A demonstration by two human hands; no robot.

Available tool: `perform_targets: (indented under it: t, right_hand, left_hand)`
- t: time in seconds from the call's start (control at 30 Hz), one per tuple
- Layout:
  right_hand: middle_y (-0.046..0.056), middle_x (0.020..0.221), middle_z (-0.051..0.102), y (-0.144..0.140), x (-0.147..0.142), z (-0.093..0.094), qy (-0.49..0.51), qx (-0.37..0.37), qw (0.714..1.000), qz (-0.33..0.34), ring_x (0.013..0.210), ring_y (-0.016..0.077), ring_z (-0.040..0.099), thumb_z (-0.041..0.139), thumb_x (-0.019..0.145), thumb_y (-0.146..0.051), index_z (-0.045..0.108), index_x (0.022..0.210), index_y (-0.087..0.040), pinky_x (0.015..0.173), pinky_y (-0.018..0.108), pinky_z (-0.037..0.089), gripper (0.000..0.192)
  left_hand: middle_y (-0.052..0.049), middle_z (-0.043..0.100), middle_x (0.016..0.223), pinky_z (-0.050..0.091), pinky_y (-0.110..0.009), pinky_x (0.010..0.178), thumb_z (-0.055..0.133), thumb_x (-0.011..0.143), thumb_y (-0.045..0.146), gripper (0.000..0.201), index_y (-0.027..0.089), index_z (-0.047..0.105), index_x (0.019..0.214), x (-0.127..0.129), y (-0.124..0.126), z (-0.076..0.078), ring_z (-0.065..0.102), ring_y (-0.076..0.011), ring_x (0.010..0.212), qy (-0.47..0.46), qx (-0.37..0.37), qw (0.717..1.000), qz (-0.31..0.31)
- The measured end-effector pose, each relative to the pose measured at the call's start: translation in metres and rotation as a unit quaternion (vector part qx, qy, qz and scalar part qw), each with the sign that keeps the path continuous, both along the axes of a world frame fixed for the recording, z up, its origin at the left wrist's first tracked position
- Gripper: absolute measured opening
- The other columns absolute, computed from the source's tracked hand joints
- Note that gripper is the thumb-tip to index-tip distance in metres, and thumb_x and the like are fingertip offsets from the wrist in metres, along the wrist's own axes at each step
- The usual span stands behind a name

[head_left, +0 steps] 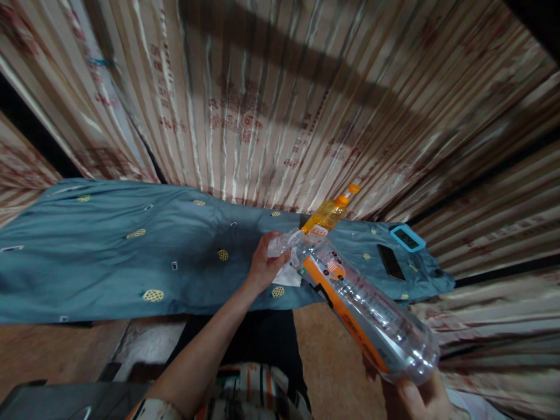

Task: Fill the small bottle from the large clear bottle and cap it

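Observation:
A large clear plastic bottle (367, 297) with an orange and grey label lies tilted across the front of me, its base toward my lower right. My right hand (420, 396) supports it at the base, fingers curled round the bottom. My left hand (266, 265) is closed around the clear narrow end at the bottle's neck; whether a separate clear piece is there I cannot make out. The bottle looks empty. Just behind the neck, a smaller bottle of orange-yellow liquid (326, 214) with an orange cap stands on the cloth. Under my left hand lies a white tissue-like sheet (289, 275).
A blue-green cloth with pineapple prints (109, 256) covers the long table. Toward its right end lie a black phone (391, 262) and a light-blue framed device (407, 238). Striped curtains (271, 105) hang behind and at both sides. A dark grey object (56, 402) is at the lower left.

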State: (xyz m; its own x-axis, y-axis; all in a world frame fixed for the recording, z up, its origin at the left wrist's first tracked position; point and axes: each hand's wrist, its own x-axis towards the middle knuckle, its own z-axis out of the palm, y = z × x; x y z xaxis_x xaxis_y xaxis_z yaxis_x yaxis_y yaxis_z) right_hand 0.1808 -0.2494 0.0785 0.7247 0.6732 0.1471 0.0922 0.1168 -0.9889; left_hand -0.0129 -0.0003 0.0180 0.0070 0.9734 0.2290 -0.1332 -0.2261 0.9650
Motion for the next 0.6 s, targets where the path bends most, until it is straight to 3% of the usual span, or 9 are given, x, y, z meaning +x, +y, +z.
perform_targets:
  t: [0.2, 0.6]
  right_hand:
    - [0.003, 0.087, 0.080, 0.001, -0.006, 0.004, 0.004, 0.005, 1.000, 0.013, 0.069, 0.0246, 0.072, 0.092, 0.081, -0.050, 0.069, 0.140, -0.021, 0.059, 0.032, 0.053, 0.070]
    - [0.005, 0.085, 0.080, 0.001, -0.011, 0.008, -0.022, -0.034, 0.999, -0.030, 0.066, 0.0254, 0.069, 0.089, 0.079, -0.048, 0.071, 0.140, -0.020, 0.062, 0.034, 0.051, 0.069]
  left_hand:
    - [-0.005, 0.073, 0.113, 0.060, -0.037, 0.091, 0.086, 0.080, 0.032, 0.048, 0.023, 0.066, 0.122, 0.000, 0.000, 0.000, 0.071, -0.0238, 0.097, -0.001, 0.002, 1.000, 0.000]
    - [-0.005, 0.074, 0.116, 0.061, -0.035, 0.092, 0.088, 0.080, 0.028, 0.047, 0.023, 0.067, 0.122, 0.000, -0.001, 0.001, 0.073, -0.0235, 0.100, 0.002, -0.003, 1.000, 0.006]
